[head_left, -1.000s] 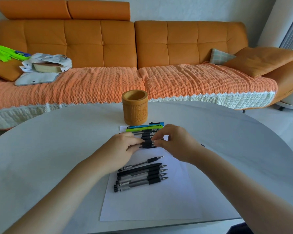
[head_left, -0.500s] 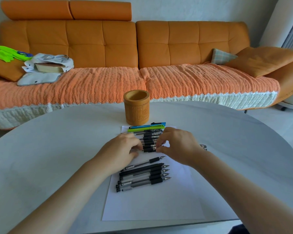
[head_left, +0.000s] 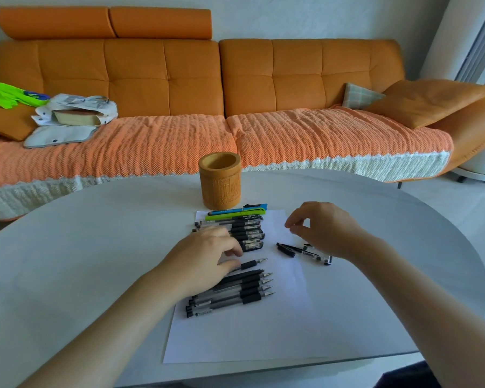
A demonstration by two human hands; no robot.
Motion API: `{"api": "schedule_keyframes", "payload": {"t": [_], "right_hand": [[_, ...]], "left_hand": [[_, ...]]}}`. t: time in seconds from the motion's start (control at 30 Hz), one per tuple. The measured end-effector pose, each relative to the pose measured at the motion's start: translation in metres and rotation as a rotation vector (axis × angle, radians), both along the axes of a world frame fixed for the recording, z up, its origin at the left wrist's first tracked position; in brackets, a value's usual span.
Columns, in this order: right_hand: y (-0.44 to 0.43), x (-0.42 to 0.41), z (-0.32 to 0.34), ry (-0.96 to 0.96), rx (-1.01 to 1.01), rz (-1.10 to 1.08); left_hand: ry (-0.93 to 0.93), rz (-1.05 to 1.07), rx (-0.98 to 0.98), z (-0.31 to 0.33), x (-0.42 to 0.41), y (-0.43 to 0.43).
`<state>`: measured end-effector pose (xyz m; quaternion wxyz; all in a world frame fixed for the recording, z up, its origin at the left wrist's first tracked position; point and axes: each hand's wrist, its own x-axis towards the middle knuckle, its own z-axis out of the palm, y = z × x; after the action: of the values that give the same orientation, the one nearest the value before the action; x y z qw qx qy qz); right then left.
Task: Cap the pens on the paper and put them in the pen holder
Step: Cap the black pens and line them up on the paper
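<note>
Table point(head_left: 95, 247) before orange sofa point(head_left: 165, 88): right grip point(head_left: 324, 231) loose, empty, caps point(head_left: 287, 249) beneath; left grip point(head_left: 205, 261) rests flat-fingered on pens point(head_left: 235, 292), likely light, slick; pinch mid-barrel.

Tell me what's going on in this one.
A person works over a sheet of paper on a white table. The left hand rests on the uncapped pens; the right hand hovers over loose caps, holding nothing visible. The capped pens lie nearer the pen holder, which looks empty.
</note>
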<state>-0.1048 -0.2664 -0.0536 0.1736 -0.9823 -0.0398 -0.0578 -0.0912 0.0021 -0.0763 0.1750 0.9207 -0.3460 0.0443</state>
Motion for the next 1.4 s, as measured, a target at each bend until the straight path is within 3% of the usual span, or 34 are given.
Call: {"api": "schedule_keyframes", "payload": {"t": [0.5, 0.97, 1.2, 1.4], "right_hand": [[0.010, -0.007, -0.006, 0.118, -0.054, 0.124], [0.008, -0.004, -0.004, 0.153, -0.040, 0.028], [0.017, -0.005, 0.003, 0.005, 0.255, 0.082], [0.024, -0.006, 0.009, 0.028, 0.404, 0.080]], "left_hand": [[0.136, 0.050, 0.042, 0.000, -0.001, -0.005], [0.157, 0.097, -0.021, 0.004, 0.002, -0.003], [0.151, 0.090, -0.130, 0.011, 0.001, -0.001], [0.144, 0.105, -0.194, 0.017, 0.000, -0.001]]}}
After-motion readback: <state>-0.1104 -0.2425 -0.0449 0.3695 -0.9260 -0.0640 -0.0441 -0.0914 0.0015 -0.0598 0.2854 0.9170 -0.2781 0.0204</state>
